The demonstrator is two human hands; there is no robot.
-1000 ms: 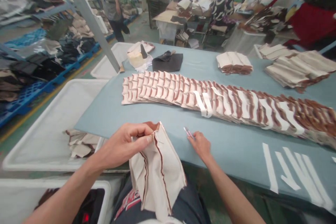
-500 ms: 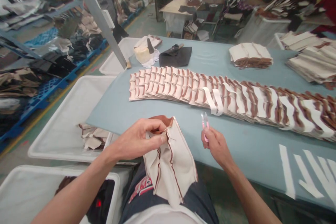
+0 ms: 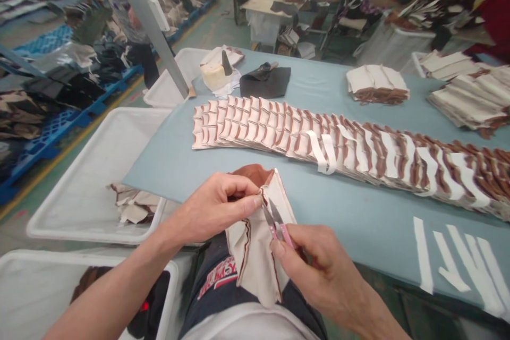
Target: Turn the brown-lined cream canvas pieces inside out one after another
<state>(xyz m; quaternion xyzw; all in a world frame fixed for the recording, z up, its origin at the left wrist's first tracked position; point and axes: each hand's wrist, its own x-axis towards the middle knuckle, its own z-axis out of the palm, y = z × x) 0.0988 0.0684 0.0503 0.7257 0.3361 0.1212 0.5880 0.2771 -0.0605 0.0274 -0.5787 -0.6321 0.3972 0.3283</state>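
My left hand (image 3: 225,204) pinches the upper seam of a cream fabric piece (image 3: 258,255) with brown lining, which hangs over my lap. In my right hand (image 3: 319,265) is a pair of small pink-handled snips (image 3: 274,223). Their blades are apart and point up at the seam, close to my left thumb and fingertips. Behind both hands, a long overlapping row of cream and brown pieces (image 3: 255,125) lies across the blue-green table (image 3: 171,156). White strips (image 3: 319,151) rest on part of that row.
Loose white strips (image 3: 422,255) lie at the table's right front. A black cloth (image 3: 265,82) and a stack of cream pieces (image 3: 376,82) sit farther back. White bins (image 3: 91,164) stand at the left, beside a metal post (image 3: 159,37). A person stands behind the post.
My right hand has moved left with the snips, from over the table to the fabric seam. My left hand and the fabric have shifted slightly right. The view has tilted a little.
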